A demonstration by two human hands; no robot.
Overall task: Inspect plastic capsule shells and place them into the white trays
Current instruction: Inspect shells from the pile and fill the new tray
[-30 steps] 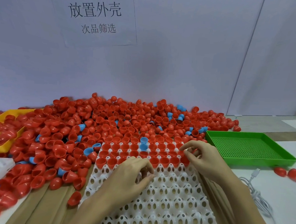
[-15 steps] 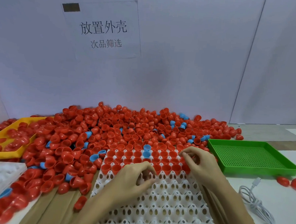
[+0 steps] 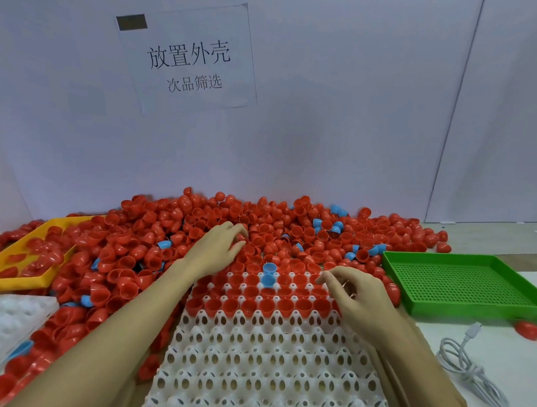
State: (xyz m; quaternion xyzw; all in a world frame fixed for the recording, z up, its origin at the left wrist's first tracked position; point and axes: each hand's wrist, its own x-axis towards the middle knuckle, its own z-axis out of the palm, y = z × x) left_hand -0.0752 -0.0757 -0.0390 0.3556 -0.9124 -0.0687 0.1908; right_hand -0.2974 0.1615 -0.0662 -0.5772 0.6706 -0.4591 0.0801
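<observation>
Left hand (image 3: 218, 250) reaches with loosely spread fingers into the far heap of red plastic capsule shells (image 3: 154, 228), right hand (image 3: 357, 296) fingers curled over the white moulded cell tray (image 3: 262, 358), grip indeterminable; risk: nudging seated shells from filled rows.
</observation>
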